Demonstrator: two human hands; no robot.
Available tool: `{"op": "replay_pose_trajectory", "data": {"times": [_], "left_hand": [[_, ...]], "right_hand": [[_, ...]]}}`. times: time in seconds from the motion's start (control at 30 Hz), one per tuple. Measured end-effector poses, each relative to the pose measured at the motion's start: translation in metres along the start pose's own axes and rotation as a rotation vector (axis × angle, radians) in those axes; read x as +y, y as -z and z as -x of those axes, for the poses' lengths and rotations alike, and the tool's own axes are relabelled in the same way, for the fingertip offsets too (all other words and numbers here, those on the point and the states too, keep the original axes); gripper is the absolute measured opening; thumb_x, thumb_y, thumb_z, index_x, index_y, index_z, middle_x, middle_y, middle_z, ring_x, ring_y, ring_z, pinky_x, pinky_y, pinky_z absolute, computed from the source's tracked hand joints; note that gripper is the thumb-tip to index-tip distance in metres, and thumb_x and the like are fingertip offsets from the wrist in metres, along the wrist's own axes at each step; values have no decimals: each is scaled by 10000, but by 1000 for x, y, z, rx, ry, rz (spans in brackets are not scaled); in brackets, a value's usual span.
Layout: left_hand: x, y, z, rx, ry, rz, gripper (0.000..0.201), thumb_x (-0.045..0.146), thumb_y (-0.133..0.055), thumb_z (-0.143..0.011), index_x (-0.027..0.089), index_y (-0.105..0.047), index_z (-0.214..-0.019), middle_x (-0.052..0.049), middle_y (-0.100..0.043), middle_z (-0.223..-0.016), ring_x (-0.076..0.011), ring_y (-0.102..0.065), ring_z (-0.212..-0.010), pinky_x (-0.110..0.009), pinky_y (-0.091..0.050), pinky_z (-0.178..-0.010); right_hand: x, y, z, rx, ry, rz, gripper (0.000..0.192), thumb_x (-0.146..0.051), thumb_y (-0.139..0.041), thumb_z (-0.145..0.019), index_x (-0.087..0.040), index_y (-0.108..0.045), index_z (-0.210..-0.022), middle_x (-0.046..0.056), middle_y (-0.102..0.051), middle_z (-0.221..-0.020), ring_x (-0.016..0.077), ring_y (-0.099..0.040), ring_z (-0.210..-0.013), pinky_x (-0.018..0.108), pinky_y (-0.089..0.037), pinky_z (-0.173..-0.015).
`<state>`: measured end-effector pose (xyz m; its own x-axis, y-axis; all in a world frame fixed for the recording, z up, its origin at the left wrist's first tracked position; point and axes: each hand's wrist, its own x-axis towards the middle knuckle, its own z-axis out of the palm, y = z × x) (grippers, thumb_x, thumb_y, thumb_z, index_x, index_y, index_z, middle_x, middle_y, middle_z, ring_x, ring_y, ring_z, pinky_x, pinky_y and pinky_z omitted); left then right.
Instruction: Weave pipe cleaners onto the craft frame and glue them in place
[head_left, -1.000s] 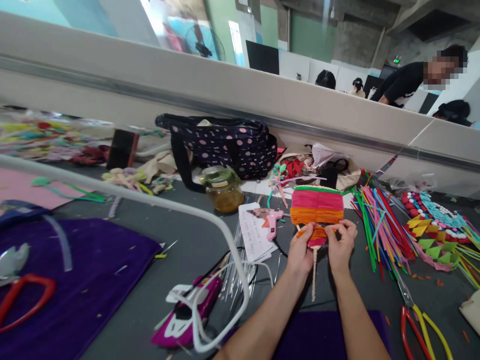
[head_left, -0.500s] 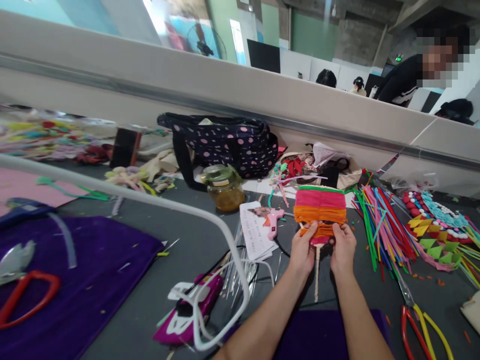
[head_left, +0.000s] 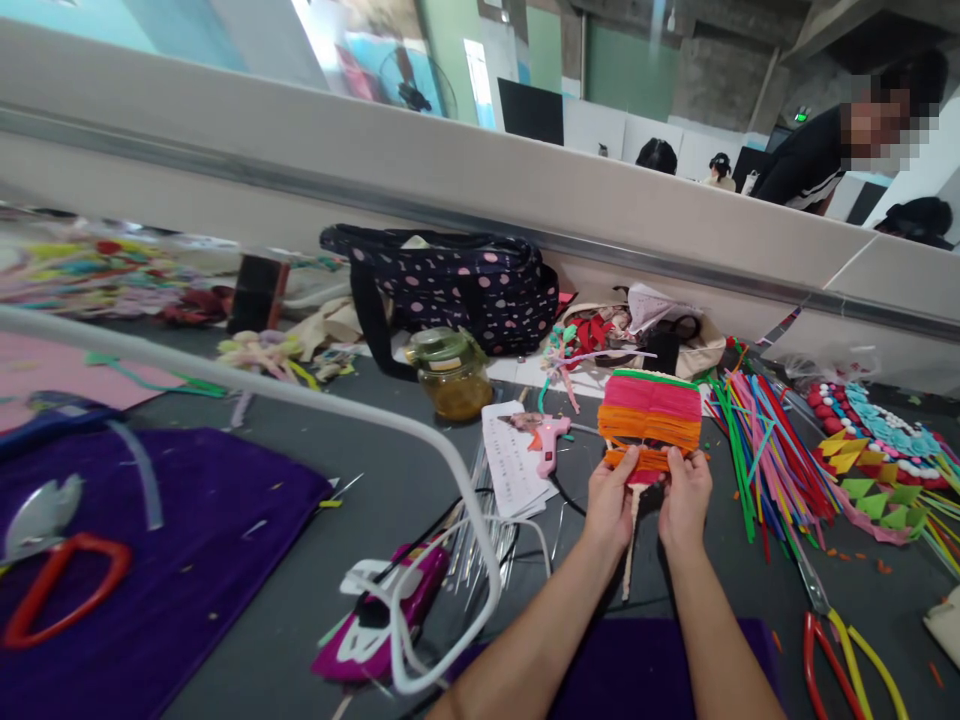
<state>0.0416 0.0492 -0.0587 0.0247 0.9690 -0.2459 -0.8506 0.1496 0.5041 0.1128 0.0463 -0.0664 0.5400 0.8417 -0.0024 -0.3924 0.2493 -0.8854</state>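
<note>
Between both hands is a flat fan-shaped craft [head_left: 651, 410] of pink and orange pipe cleaners, with a green top edge and a pale wrapped stick handle pointing down. My left hand [head_left: 613, 492] pinches its lower left side, thumb on the front. On the lower right side, my right hand [head_left: 685, 492] grips in the same way. A dark gap shows between the upper orange rows and the lower orange band by my thumbs. A pink glue gun [head_left: 553, 445] lies left of the craft, beside printed paper sheets [head_left: 508, 470].
Right of my hands lie pipe cleaners [head_left: 780, 440] and red-and-yellow-handled pliers [head_left: 832, 630]. A white tube [head_left: 360, 405] arches across the left, over a magenta iron [head_left: 420, 600]. Behind stand a glass jar [head_left: 452, 375] and a patterned bag [head_left: 472, 290]. Red-handled scissors [head_left: 67, 590] lie on purple cloth [head_left: 225, 530].
The craft has tilted slightly, its top shifting right and its handle tip left. Both hands keep their hold at its lower edge. The view has shifted a little.
</note>
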Motion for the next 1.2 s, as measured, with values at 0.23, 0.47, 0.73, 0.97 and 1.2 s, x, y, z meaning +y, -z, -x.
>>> {"op": "replay_pose_trajectory", "data": {"times": [0.23, 0.47, 0.73, 0.97, 1.2], "left_hand": [[2, -3, 3, 73, -32, 51, 265, 141, -774, -579, 138, -635, -805, -39, -720, -753, -173, -674, -663, -295, -549, -634], [4, -5, 5, 73, -38, 41, 207, 132, -753, -575, 145, -623, -736, -34, -718, -741, -172, -669, -666, -301, -534, -652], [5, -1, -2, 29, -235, -83, 228, 195, -781, -580, 140, -643, -752, -54, -723, -807, -175, -670, -748, -314, -502, -767], [1, 0, -2, 22, -259, -166, 227, 185, -775, -588, 137, -657, -776, -48, -719, -791, -156, -657, -711, -296, -499, -749], [2, -1, 1, -25, -201, -99, 232, 169, -782, -589, 139, -650, -777, -60, -725, -821, -176, -674, -749, -318, -508, -763]], "right_hand": [[-6, -6, 5, -49, 19, -13, 277, -351, -665, -717, -187, -544, -904, -1, -663, -818, 137, -628, -694, 257, -484, -620], [-6, -6, 4, -67, 54, 31, 296, -341, -634, -747, -198, -502, -969, 20, -639, -893, 164, -628, -800, 326, -501, -734], [-27, 7, -1, 27, 544, 598, 242, -372, -544, -828, -191, -600, -980, 104, -492, -1112, 191, -514, -959, 318, -450, -775], [-25, 8, -1, -87, 523, 716, 264, -406, -560, -817, -188, -650, -935, 58, -530, -913, 161, -504, -760, 287, -431, -676], [-11, 15, -13, -34, 330, 551, 249, -421, -599, -769, -172, -587, -770, 10, -577, -734, 153, -535, -697, 271, -429, -665]]}}
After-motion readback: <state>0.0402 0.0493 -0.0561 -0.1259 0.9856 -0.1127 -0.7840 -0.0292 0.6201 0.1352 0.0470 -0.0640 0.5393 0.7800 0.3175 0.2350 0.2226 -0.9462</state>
